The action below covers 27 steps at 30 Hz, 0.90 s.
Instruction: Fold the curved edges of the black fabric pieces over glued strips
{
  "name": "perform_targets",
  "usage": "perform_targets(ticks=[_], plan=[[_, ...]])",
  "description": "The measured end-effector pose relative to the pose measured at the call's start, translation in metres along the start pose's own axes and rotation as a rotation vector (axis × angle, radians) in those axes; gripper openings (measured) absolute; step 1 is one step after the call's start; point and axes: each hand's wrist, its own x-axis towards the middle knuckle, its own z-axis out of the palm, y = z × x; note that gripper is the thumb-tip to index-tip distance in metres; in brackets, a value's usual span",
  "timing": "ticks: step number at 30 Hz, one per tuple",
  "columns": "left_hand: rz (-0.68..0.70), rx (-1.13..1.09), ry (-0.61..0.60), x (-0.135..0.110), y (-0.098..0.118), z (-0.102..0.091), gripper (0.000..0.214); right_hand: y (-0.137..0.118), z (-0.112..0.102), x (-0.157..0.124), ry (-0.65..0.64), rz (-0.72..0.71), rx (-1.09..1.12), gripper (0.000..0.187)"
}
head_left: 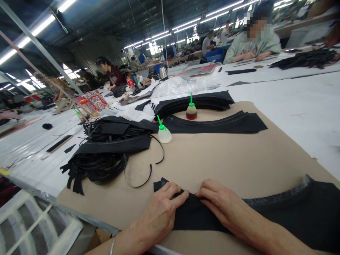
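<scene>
A long black panel (199, 216), of fabric or thin leather, lies along the front of the brown board (212, 159). Its curved upper edge carries a shiny, rough-looking strip on the right. Near the panel's left end, my left hand (164, 205) pinches that edge between thumb and fingers. My right hand (220, 202) is just beside it, fingers bent together on the same edge. A small gap separates the fingertips of the two hands. The parts of the panel under both hands are hidden.
A white squeeze bottle (165, 135) and one with reddish liquid (191, 112) stand on the board. Bundled black strips (98, 164) lie left; stacked black panels (196, 101) lie behind. A white slatted rack (34, 223) sits below the table edge. A co-worker (252, 42) sits across the table.
</scene>
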Motion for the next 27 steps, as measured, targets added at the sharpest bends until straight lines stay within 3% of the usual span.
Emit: perform_targets(ticks=[8,13,19,27], plan=[[0.068,0.032,0.104,-0.002,-0.001,0.008,0.037,0.005,-0.008,-0.010,-0.038,0.008,0.044,0.021],[0.058,-0.019,0.007,0.000,0.000,0.007,0.038,0.008,-0.011,-0.015,-0.052,0.014,0.041,0.019],[-0.010,0.054,-0.085,0.007,0.011,0.003,0.058,0.009,-0.014,-0.019,-0.059,0.020,0.036,0.020],[-0.023,0.157,-0.112,0.006,0.022,0.003,0.060,0.010,-0.018,-0.023,-0.067,0.014,0.037,0.020]])
